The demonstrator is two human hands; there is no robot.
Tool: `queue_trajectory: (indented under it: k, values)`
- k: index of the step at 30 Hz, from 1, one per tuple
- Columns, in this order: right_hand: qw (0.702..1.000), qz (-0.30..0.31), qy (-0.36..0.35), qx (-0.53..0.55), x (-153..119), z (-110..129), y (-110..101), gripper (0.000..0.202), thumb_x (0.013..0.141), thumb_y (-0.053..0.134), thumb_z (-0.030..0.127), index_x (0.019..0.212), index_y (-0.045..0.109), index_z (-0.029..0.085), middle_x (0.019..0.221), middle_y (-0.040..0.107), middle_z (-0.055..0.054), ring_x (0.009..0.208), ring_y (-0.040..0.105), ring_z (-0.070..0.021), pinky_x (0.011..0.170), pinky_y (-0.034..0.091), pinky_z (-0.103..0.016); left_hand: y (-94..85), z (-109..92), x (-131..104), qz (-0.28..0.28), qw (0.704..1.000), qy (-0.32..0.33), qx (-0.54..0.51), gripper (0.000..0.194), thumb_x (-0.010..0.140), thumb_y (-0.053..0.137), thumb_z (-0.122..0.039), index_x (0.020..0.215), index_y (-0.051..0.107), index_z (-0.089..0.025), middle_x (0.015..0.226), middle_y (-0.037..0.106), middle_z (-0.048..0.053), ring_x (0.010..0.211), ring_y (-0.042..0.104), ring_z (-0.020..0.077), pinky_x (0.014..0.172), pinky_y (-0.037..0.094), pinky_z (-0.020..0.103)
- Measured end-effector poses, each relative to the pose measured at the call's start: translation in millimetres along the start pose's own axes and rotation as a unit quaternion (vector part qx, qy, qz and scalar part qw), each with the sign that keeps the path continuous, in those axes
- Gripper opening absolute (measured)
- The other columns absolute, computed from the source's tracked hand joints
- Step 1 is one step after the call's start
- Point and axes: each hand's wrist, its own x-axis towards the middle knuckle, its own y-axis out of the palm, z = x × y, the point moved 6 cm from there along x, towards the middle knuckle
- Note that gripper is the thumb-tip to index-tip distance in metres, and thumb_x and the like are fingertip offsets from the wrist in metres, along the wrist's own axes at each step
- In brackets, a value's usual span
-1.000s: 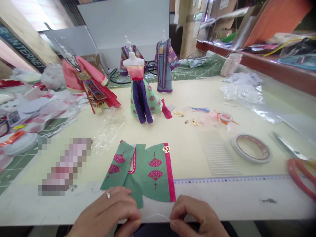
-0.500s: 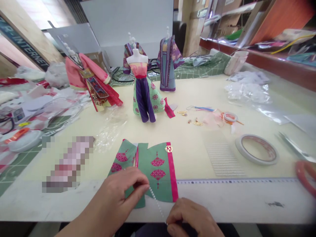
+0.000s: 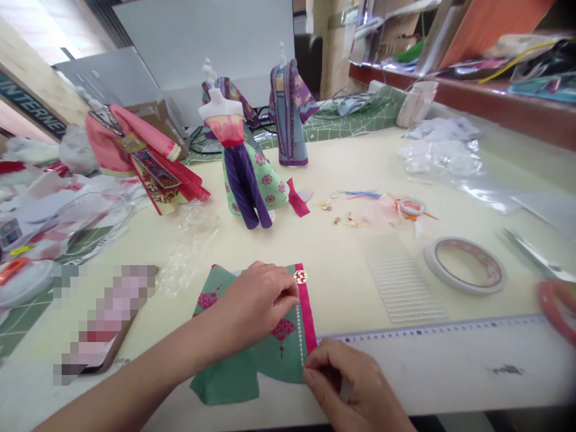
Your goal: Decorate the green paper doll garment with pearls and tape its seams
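Note:
A strip of small white beads [image 3: 300, 337] stretches between my two hands, over a green fabric piece [image 3: 279, 363] printed with pink fans. My left hand [image 3: 270, 298] pinches its far end near the top of the cloth. At the near end, my right hand [image 3: 344, 381] grips the strip by the cloth's lower edge. The beads run just left of the fabric's magenta border [image 3: 307, 312]. A round gold ornament [image 3: 300, 276] sits at the top of that border. Part of the cloth is hidden under my left hand and forearm.
A sheet of bead strips [image 3: 407, 291], a tape roll [image 3: 465, 265], a ruler [image 3: 387, 332] and scissors [image 3: 558, 300] lie to the right. Dressed doll forms stand behind, the nearest in a purple and green skirt [image 3: 246, 186]. A blurred-out phone [image 3: 112, 324] lies left.
My left hand has moved right and away from me, carrying its bead end beside the magenta border. The slanted strip now lies nearly straight along it. The view has shifted slightly.

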Motion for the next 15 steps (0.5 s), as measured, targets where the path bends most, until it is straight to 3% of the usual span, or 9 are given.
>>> queue_trajectory:
  k: [10, 15]
  values:
    - [0.996, -0.033, -0.027, -0.076, 12.3, -8.7, -5.7, 0.017, 0.085, 0.044, 0.015, 0.073, 0.055, 0.018, 0.061, 0.051, 0.001, 0.052, 0.044, -0.0098, 0.049, 0.031, -0.021, 12.3, 11.1, 23.9, 0.009, 0.999, 0.015, 0.03, 0.016, 0.083, 0.053, -0.012, 0.068, 0.057, -0.017, 0.069, 0.06, -0.002, 0.068, 0.051, 0.0147, 0.077, 0.037, 0.035]
    - [0.999, -0.039, -0.007, -0.015, 16.9, -14.7, -6.2, 0.015, 0.083, 0.045, 0.015, 0.073, 0.055, 0.018, 0.055, 0.046, 0.004, 0.047, 0.039, -0.0082, 0.043, 0.028, -0.019, 19.6, 15.5, 28.9, 0.007, 0.999, 0.025, 0.024, 0.014, 0.083, 0.056, -0.011, 0.071, 0.059, -0.018, 0.072, 0.061, -0.003, 0.072, 0.053, 0.0152, 0.079, 0.036, 0.036]
